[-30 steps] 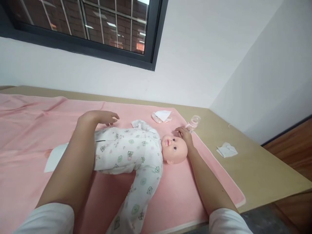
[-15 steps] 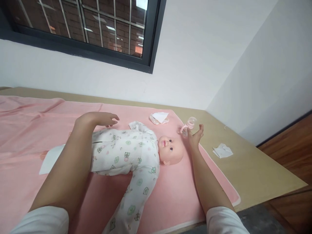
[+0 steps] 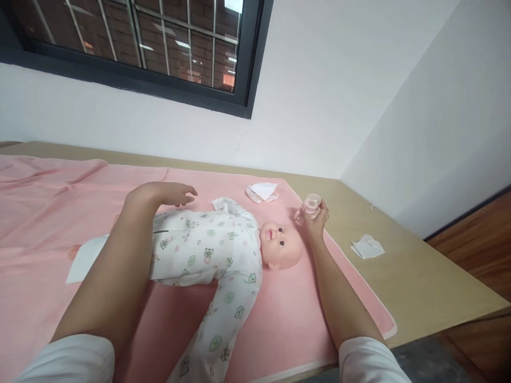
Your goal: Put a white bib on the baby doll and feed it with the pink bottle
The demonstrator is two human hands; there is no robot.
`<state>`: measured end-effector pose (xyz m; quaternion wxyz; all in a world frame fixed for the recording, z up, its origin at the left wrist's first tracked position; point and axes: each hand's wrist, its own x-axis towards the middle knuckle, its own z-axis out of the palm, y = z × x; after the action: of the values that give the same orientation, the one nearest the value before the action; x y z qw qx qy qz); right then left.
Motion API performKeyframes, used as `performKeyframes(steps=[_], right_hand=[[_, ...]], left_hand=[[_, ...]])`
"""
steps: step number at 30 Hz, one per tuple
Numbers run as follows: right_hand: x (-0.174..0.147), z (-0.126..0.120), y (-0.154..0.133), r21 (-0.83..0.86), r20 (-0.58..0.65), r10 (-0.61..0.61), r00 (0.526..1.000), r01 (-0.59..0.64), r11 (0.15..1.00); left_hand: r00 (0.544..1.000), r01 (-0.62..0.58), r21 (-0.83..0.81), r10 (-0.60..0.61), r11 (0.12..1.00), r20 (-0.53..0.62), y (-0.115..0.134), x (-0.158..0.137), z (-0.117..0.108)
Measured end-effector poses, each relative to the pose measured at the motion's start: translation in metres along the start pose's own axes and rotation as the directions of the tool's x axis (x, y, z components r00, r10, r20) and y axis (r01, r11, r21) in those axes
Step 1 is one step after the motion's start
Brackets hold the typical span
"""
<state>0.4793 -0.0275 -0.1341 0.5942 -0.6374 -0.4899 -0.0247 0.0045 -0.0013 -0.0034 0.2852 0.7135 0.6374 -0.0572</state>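
Note:
A baby doll (image 3: 207, 244) in white patterned clothes lies on its back on a pink blanket (image 3: 295, 319), its head to the right. My right hand (image 3: 316, 221) is wrapped round a small clear baby bottle (image 3: 311, 203) with a pink collar and handle, beyond the doll's head. The hand hides much of the bottle's body. Above the doll's far side hovers my left hand (image 3: 175, 194), fingers loosely apart and holding nothing. My left forearm crosses over the doll's lower body and hides part of it.
A clear packet with a white sheet (image 3: 262, 191) lies on the blanket's far edge. On the bare tan tabletop (image 3: 423, 292) at right rests a folded white cloth (image 3: 367, 247). Another white sheet (image 3: 84, 260) is near the doll's feet. A wall and barred window (image 3: 179, 48) stand behind.
My right hand has closed round the bottle, which now tips with its top more toward me. My left hand and the doll stay as they were.

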Motion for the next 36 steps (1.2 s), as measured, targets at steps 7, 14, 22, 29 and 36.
performKeyframes(steps=[7, 14, 22, 29, 36], right_hand=[[0.0, 0.003, -0.001, -0.059, -0.033, -0.025, 0.999, 0.023, 0.998], [0.006, 0.004, -0.002, -0.034, -0.183, 0.065, 0.981, -0.072, 0.997], [0.013, 0.006, -0.045, 0.301, -0.152, 0.179, 0.972, -0.127, 0.945], [0.009, 0.006, -0.117, 0.475, 0.013, 0.067, 0.998, -0.065, 0.877], [-0.015, -0.005, -0.194, 0.548, 0.32, -0.168, 0.932, -0.038, 0.836]], left_hand=[[1.0, -0.014, 0.017, 0.014, 1.0, -0.001, 0.004, -0.005, 0.001], [0.992, -0.092, 0.109, 0.101, 0.99, -0.077, 0.02, -0.016, 0.004], [0.775, -0.397, 0.179, 0.433, 0.9, -0.459, 0.05, -0.029, 0.015], [0.515, -0.604, 0.348, 0.684, 0.717, -0.517, 0.078, -0.042, 0.025], [0.404, -0.765, 0.194, 0.692, 0.615, -0.599, 0.094, -0.054, 0.037]])
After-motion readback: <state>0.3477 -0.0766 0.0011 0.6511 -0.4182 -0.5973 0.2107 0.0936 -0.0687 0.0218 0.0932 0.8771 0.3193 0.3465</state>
